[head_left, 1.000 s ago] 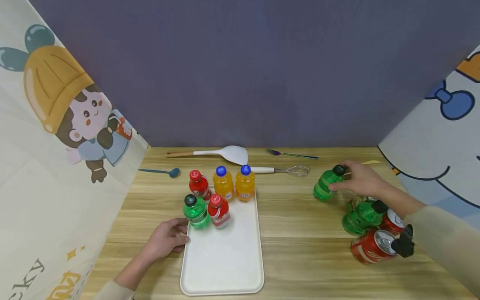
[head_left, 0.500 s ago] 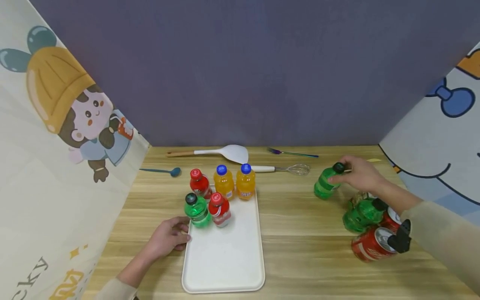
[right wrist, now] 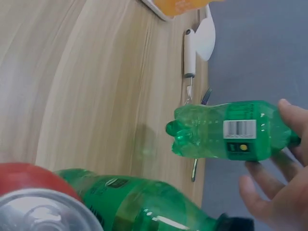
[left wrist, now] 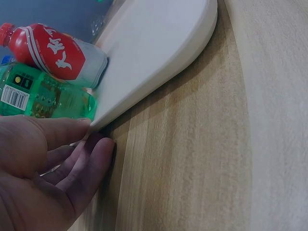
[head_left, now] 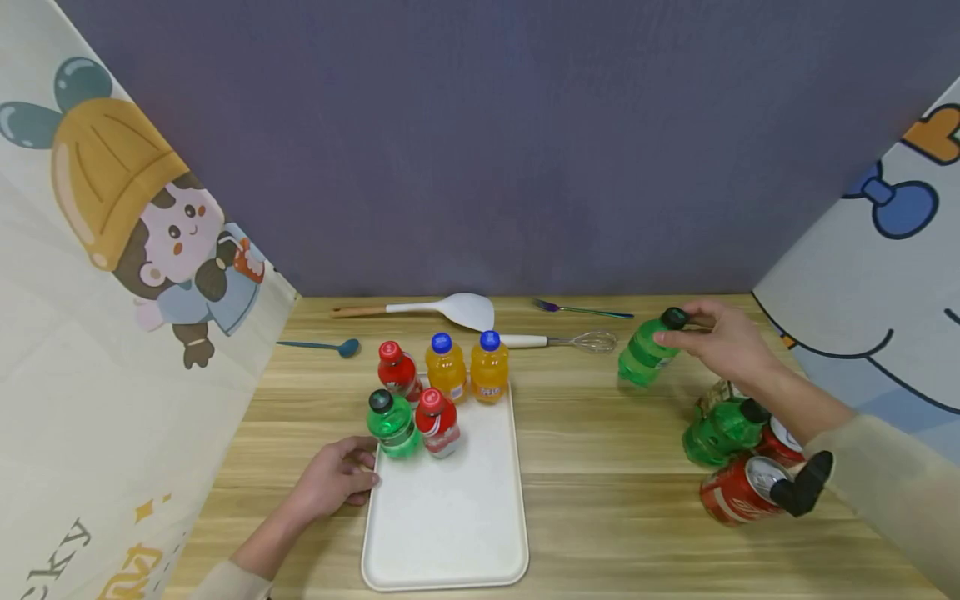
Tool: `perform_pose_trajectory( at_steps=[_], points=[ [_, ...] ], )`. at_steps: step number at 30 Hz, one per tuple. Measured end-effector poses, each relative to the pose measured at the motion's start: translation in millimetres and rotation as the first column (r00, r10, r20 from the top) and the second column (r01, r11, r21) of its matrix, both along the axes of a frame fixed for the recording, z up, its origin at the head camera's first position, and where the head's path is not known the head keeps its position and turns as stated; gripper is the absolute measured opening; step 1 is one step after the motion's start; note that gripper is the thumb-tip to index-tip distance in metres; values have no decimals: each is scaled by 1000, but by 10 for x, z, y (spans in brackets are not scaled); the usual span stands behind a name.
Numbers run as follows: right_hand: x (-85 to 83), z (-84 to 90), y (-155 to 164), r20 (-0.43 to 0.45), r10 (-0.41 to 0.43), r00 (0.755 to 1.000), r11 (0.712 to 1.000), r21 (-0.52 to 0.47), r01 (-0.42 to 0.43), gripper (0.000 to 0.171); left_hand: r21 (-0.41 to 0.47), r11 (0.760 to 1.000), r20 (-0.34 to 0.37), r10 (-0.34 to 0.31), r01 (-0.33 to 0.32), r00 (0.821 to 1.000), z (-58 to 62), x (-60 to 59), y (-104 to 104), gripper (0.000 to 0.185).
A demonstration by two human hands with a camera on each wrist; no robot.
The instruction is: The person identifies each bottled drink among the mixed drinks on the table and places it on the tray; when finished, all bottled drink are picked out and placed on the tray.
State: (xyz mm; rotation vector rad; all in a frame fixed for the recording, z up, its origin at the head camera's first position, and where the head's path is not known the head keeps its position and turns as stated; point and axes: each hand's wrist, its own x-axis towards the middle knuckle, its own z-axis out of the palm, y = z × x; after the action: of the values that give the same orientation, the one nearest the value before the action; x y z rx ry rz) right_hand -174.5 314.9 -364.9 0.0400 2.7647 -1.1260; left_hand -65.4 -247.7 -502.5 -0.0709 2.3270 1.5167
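Note:
In the head view my right hand (head_left: 727, 340) holds a green soda bottle (head_left: 647, 354) near its black cap. The right wrist view shows this bottle (right wrist: 231, 130) raised off the table and tilted. My left hand (head_left: 333, 477) pinches the left rim of a white tray (head_left: 450, 533), thumb at the top edge and fingers below, as the left wrist view shows. At the tray's far end stand another green bottle (head_left: 393, 429), two red-capped bottles (head_left: 438, 425) and two orange drink bottles (head_left: 490, 371) with blue caps.
Beside my right forearm are a green bottle (head_left: 723, 433), a red cola can (head_left: 738, 492), another red can (head_left: 780, 442) and a small patterned item (head_left: 720, 396). Along the back lie a spatula (head_left: 465, 310), whisk (head_left: 592, 342), fork (head_left: 581, 310) and blue spoon (head_left: 345, 347).
My right hand has lifted the green bottle slightly and shifted it a little to the left. The left hand and the tray stay where they were.

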Motion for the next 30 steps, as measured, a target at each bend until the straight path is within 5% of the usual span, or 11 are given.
perform_pose_trajectory(
  at_steps=[16,30],
  points=[
    [142,281,-328,-246,-34,969,989,-150,-4,50,7,1000,6,5,-5,1000,4,10,0,61],
    [264,610,-880,-260,103,960,980,-140,-142,47,7,1000,10,12,-12,1000,11,6,8,61]
  ],
)
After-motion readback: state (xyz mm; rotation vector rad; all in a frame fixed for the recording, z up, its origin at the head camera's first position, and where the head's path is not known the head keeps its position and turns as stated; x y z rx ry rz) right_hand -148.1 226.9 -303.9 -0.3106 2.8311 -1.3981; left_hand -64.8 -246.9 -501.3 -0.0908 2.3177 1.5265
